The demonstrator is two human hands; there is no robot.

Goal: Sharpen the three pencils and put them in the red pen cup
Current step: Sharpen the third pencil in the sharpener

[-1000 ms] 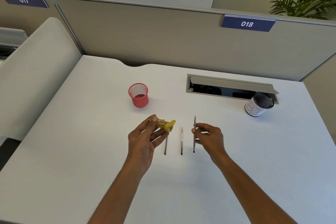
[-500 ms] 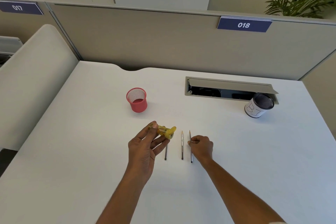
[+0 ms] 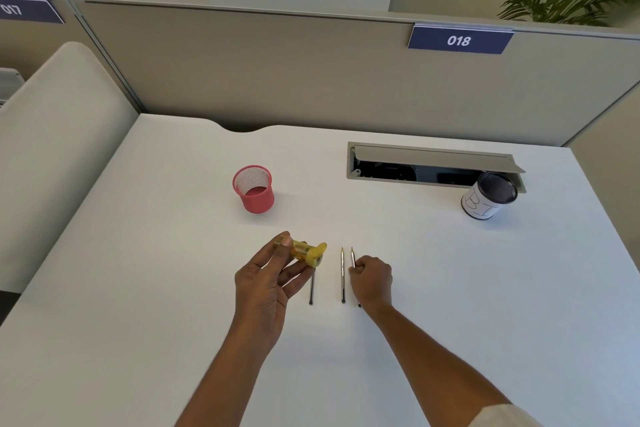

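Toward the back of the desk (image 3: 145,288), left of centre, the red pen cup (image 3: 254,189) stands upright with no pencils in it. Our left hand (image 3: 266,282) pinches the yellow sharpener (image 3: 308,253), its mouth turned right, ready, we judge, for a tip. Partly under it lies the left pencil (image 3: 311,291), then the middle pencil (image 3: 343,274). Our right hand (image 3: 372,279) curls its fingers round the right pencil (image 3: 352,256), presumably to lift it.
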